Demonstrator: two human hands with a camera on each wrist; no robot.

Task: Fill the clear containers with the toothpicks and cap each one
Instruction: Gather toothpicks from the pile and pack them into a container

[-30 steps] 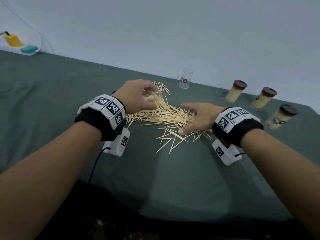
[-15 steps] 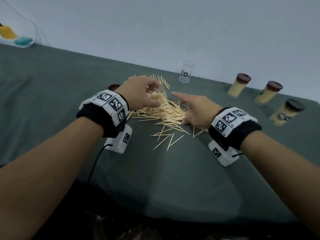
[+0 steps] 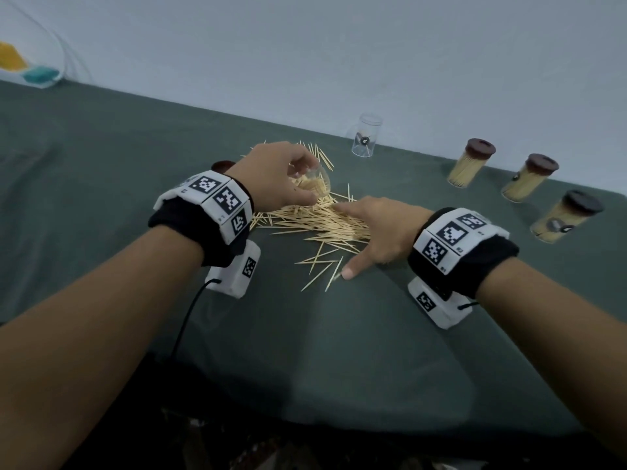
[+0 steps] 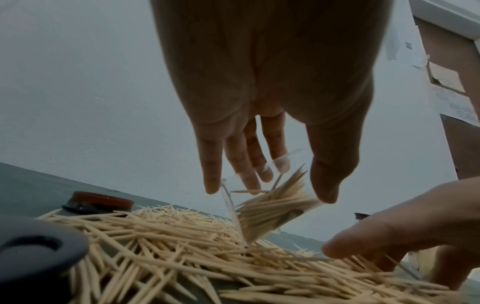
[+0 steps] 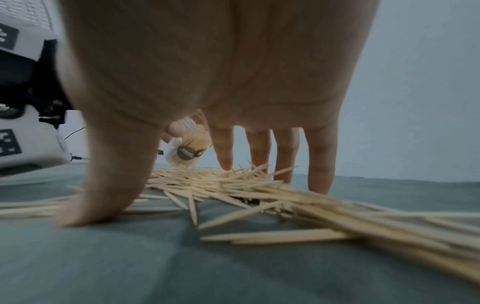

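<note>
My left hand [image 3: 307, 179] grips a clear container [image 3: 317, 186] partly filled with toothpicks. It is tilted, with its lower edge on the loose toothpick pile [image 3: 315, 222]. The left wrist view shows the thumb and fingers [image 4: 246, 181] round the container [image 4: 270, 211] above the pile [image 4: 155, 236]. My right hand [image 3: 353, 239] lies open on the right part of the pile, fingers straight and spread, thumb tip down on the cloth. In the right wrist view its fingertips [image 5: 224, 164] touch the toothpicks [image 5: 233, 185]. A brown cap [image 3: 222, 166] lies behind my left wrist.
An empty clear container [image 3: 365, 135] stands at the table's far edge. Three filled, capped containers [image 3: 470, 167], [image 3: 527, 178], [image 3: 565, 217] stand at the far right. A dark round lid-like thing [image 4: 39, 246] lies at the pile's left edge. Green cloth [image 3: 305, 351] covers the table.
My right hand slid left across the pile toward the container, and its thumb now spreads down onto the cloth. My left hand keeps holding the tilted container in place.
</note>
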